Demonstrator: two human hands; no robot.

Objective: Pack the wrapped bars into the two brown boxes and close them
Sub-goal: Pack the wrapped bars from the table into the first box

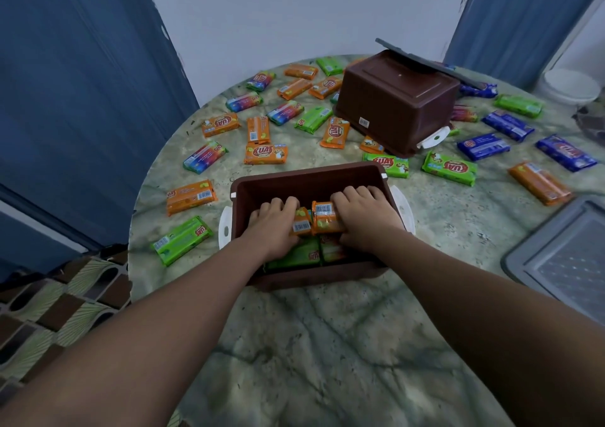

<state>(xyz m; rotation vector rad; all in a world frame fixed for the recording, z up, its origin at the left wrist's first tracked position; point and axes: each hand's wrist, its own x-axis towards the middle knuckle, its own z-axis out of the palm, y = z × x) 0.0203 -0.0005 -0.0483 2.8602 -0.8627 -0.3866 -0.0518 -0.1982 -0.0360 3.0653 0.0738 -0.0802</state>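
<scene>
We see tabletop (327, 345): marbled green-grey with dark veins. We count two boxes: near box (304, 181) brown with white side handles; upturned box (397, 99) at upper right, brown with white barcode sticker. Scattered wrapped bars: orange (265, 154), green (449, 167), dark blue (484, 146), rainbow-striped (205, 156). Lower right: grey tray (563, 256). Lower left: floor (59, 309) patterned brown and pale green. We note blue curtains (82, 99), white wall (311, 11).

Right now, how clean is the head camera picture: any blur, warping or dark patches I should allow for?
Head view: strong wide-angle warping, the blue curtains and round table edge bow; the bars beside the upside-down brown box are sharp enough to show logos; the far right blue bars and grey lid are smeared; light is dim and even, no glare; both hands shade the open box.
</scene>
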